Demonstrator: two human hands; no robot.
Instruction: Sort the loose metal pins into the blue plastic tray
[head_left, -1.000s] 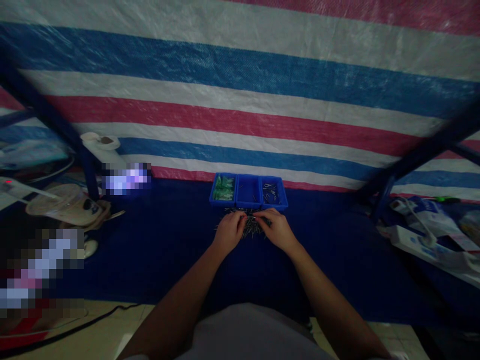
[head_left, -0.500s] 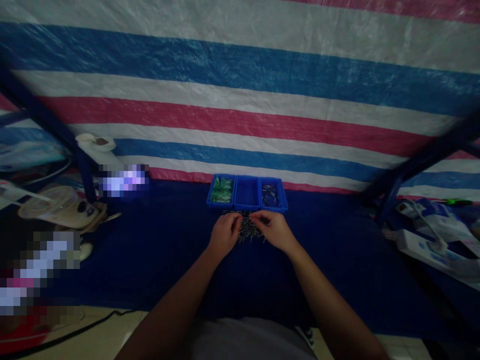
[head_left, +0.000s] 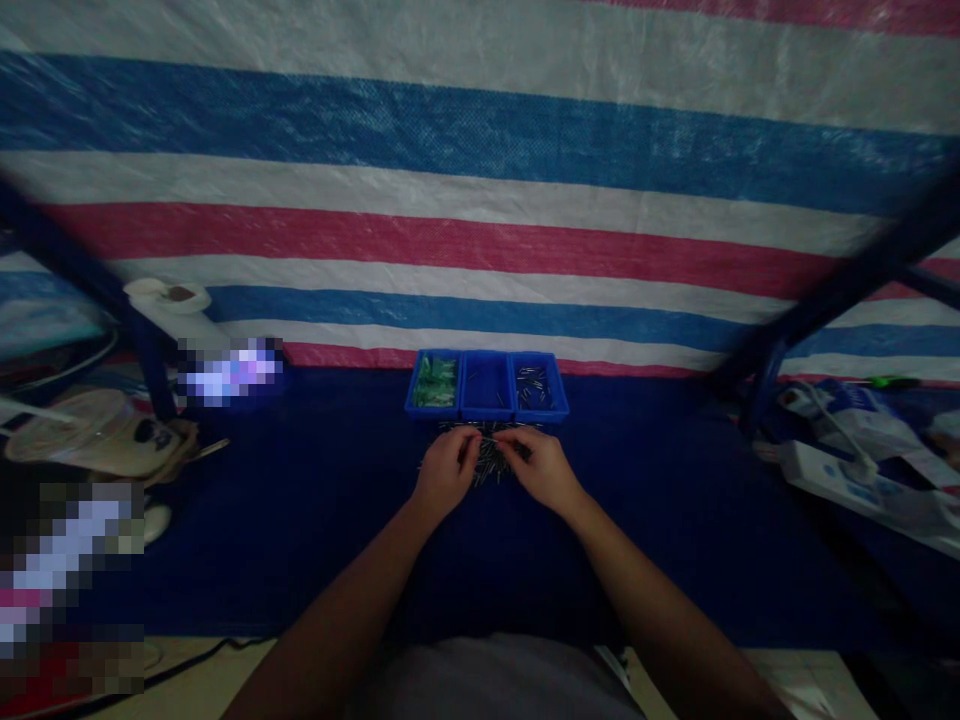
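My left hand (head_left: 448, 467) and my right hand (head_left: 541, 465) are over a pile of thin, dark metal pieces (head_left: 491, 465), too small to tell whether screws or pins. Thumb and forefinger are pinched together on each hand, and the fingertips nearly meet. A thin metal piece seems to run between them, largely hidden by the fingers. Just behind stands a blue three-part tray (head_left: 487, 412). Small green-and-clear packets (head_left: 436, 382) fill its left compartment. A few thin pieces lie in the middle one, and several loose metal pieces (head_left: 534, 388) in the right one.
A blue cloth (head_left: 300, 520) covers the table, with a striped sheet (head_left: 480, 230) behind. At left are a lidded plastic cup (head_left: 90, 420) and a white roll-like object (head_left: 172, 305). A white power strip (head_left: 825, 470) and bags lie at right. Blue frame posts (head_left: 810, 310) slant on both sides.
The view has shifted slightly, so the tray and side objects sit a little further left. Both hands stay pinched over the pile, with only slight finger movement.
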